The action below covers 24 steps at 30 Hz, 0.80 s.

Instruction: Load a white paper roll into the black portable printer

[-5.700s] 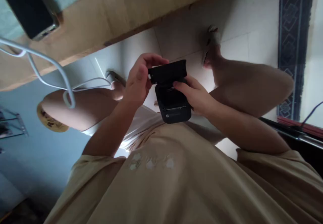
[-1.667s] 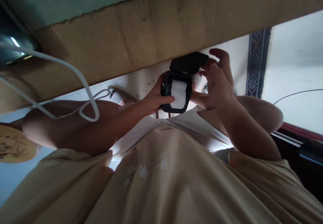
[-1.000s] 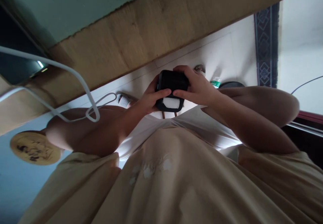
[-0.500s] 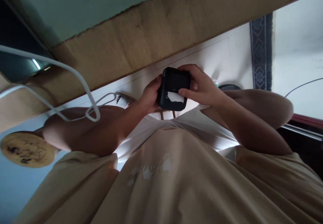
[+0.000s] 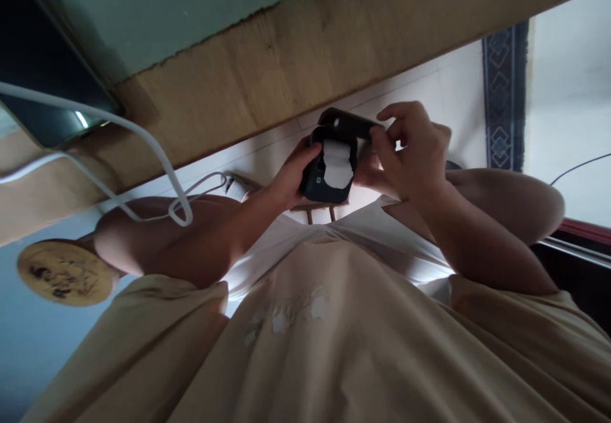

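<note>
I hold a small black label printer (image 5: 317, 184) above my lap, just below the table's edge. My left hand (image 5: 293, 177) grips its body from the left side, thumb on the top rim. Its hinged lid (image 5: 347, 124) stands raised, and my right hand (image 5: 414, 149) pinches the lid's right end between thumb and fingers. A white paper roll (image 5: 338, 162) shows inside the open compartment.
A wooden table edge (image 5: 286, 60) runs across the top. A dark flat device (image 5: 42, 86) lies on it at the left, and a white cable (image 5: 157, 156) loops down to a plug (image 5: 235, 184). A round yellowish disc (image 5: 62, 271) sits at the left. My bare knees flank the printer.
Half a second ago the lid was down with a strip of paper sticking out. Now my right hand has lifted the lid and the roll is exposed.
</note>
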Motion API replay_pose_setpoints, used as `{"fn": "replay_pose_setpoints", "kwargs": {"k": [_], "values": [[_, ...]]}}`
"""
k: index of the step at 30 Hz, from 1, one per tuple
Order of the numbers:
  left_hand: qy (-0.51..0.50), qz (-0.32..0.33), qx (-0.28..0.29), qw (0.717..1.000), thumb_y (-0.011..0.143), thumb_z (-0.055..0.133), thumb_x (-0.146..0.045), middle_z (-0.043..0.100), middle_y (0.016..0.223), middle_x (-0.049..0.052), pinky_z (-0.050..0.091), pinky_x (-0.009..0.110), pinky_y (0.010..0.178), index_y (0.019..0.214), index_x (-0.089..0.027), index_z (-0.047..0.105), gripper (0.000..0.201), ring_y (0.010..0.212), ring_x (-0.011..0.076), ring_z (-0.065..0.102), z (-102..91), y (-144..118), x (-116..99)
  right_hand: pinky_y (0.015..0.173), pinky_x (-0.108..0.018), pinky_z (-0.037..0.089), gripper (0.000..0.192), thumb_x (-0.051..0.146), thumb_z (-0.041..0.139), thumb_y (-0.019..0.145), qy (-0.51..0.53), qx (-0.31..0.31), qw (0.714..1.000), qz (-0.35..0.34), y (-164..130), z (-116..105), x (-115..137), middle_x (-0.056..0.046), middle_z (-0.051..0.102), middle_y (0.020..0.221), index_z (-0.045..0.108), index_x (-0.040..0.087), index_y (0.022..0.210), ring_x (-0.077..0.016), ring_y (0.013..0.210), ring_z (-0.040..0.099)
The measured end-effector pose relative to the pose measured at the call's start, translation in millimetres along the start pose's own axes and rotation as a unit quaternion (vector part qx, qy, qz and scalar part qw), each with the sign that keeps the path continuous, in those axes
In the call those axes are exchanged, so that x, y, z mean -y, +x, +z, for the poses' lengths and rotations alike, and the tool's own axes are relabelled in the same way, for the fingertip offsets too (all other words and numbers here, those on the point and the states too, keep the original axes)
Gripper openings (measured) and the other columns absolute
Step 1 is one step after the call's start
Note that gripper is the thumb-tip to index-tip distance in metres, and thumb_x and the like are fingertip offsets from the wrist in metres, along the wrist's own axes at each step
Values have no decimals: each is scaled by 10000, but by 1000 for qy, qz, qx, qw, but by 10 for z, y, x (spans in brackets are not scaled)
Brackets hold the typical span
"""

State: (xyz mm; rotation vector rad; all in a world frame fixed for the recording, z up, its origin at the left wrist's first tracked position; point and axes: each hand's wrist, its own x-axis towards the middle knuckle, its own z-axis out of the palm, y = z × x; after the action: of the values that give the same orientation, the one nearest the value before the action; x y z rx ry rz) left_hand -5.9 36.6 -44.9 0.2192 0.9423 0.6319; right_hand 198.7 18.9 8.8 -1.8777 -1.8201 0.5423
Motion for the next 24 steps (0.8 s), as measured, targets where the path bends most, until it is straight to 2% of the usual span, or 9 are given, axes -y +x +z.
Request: {"fn": "replay_pose_setpoints", "kwargs": {"k": [2,4,6,10,13,15,19,22,24], "values": [[8,10,8,1000,856,797,-400,768,945,-44,548,303,882,1103,-255,677,311,975,184,714,-19,2,42,701,-365,482,279,479,496,1017,-14,-15,1000,15,-7,21,-2,-20,629,730,654,251,1047,-178,676,581],[16,6,13,1000,861,798,-422,767,950,-42,544,304,857,1109,-256,675,324,961,188,709,-29,0,76,727,-368,474,269,457,508,1000,-44,9,999,10,-11,69,1,-44,689,820,664,237,1004,-196,751,632],[25,7,18,999,856,802,-433,765,967,-37,543,303,839,1126,-263,673,344,956,189,710,-26,-1,101,705,-359,428,284,438,529,973,-97,74,992,-4,-10,123,29,-62,732,916,709,229,1040,-209,788,652],[32,34,18,999,845,810,-443,742,961,-29,541,267,825,1112,-251,670,358,923,151,702,-8,8,132,637,-330,232,341,396,488,996,-190,210,959,-19,-3,168,165,-69,771,1137,766,241,1119,-212,835,667],[34,44,11,998,838,816,-426,727,949,-29,539,256,812,1103,-247,663,354,899,141,691,-9,19,143,638,-326,174,335,384,477,1016,-191,249,949,-22,1,158,266,-53,772,1204,772,250,1099,-206,856,669],[48,43,13,998,836,815,-438,727,963,-17,537,266,817,1112,-245,661,370,917,154,690,-12,18,145,645,-316,187,303,370,512,999,-187,265,946,-12,9,161,300,-68,780,1175,765,245,1109,-214,839,663],[66,23,11,998,847,796,-453,706,932,-6,528,281,806,1093,-232,648,362,891,162,683,12,-10,135,684,-309,307,308,298,621,887,-148,268,951,27,45,171,263,-107,775,961,734,223,1164,-244,795,644],[56,1,-5,998,848,787,-427,704,910,-10,530,270,767,1078,-226,634,342,841,147,677,46,-21,124,725,-327,410,396,275,694,750,-68,253,964,48,73,97,161,-75,758,925,712,219,1141,-224,772,632],[40,-5,-18,999,846,788,-413,726,931,-9,544,268,762,1091,-228,624,348,847,148,691,58,-9,117,708,-323,460,445,286,693,712,28,227,971,65,79,10,91,-44,741,909,681,216,1152,-180,703,605]]}}
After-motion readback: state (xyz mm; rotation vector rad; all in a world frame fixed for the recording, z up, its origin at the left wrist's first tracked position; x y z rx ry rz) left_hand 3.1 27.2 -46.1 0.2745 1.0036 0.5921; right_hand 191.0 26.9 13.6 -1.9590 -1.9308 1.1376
